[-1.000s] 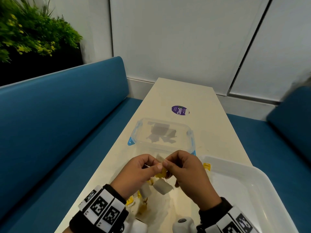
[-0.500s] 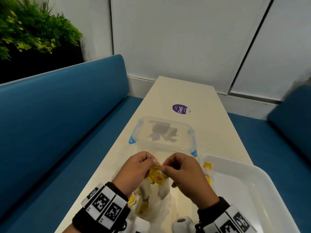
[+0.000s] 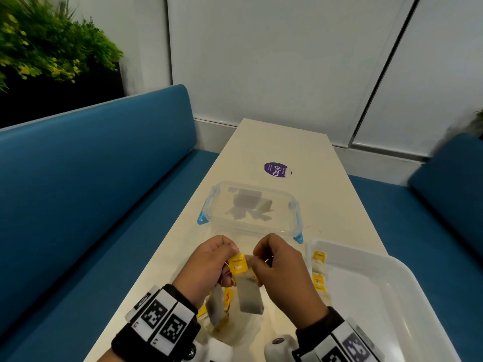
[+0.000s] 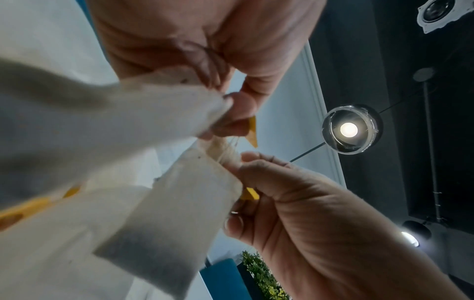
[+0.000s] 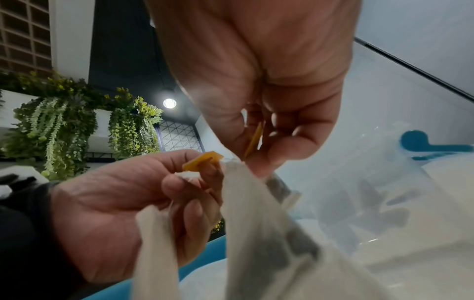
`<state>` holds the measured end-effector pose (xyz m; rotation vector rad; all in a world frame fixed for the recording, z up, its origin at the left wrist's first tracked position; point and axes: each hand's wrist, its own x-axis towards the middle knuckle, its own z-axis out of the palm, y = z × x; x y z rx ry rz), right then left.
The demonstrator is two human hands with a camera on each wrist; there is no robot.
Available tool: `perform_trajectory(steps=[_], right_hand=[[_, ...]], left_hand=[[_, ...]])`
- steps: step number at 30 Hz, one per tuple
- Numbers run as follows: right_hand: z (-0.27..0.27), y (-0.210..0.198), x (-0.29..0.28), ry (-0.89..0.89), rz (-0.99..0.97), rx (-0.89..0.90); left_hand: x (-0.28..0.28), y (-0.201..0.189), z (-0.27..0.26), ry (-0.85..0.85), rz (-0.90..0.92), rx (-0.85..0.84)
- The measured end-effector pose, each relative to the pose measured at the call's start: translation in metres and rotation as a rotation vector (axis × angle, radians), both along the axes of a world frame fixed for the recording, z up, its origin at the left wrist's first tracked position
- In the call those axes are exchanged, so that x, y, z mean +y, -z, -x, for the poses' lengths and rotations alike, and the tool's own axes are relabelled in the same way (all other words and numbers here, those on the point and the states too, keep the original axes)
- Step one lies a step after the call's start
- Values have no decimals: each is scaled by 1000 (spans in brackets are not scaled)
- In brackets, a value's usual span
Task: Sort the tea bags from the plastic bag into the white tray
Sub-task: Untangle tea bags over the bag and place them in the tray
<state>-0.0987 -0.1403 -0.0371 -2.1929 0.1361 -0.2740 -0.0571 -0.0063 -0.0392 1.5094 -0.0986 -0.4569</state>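
Observation:
Above the table's near end, my left hand (image 3: 230,257) and right hand (image 3: 257,259) face each other, fingertips almost touching. The left hand (image 4: 231,113) pinches the top of one tea bag (image 3: 217,307) together with a yellow tag (image 3: 237,262). The right hand (image 5: 256,154) pinches the top of a second tea bag (image 3: 249,296), which hangs below it, with another yellow tag (image 5: 254,140) between its fingers. Thin strings run between the two bags. The white tray (image 3: 392,257) lies to the right, with two tea bags (image 3: 318,267) by its left wall. Crinkled clear plastic (image 3: 235,333) lies under the hands.
A clear lidded box with blue clips (image 3: 251,207) stands just beyond the hands. A purple sticker (image 3: 277,169) is farther up the narrow table (image 3: 274,142). Blue benches (image 3: 104,192) flank both sides.
The hands, first pressed fingertip to fingertip, have drawn slightly apart. A yellow tag now shows between them, and the grey tea bag hangs lower from the right hand.

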Motion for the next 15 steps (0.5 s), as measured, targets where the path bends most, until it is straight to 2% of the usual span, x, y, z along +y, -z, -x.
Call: perform_trajectory(steps=[3, 8, 15], right_hand=[[2, -3, -1, -18, 27, -20], [4, -10, -7, -20, -139, 8], [5, -12, -9, -25, -242, -26]], left_hand=[[-1, 1, -1, -26, 17, 24], [1, -1, -2, -78, 72, 22], [5, -1, -5, -124, 89, 30]])
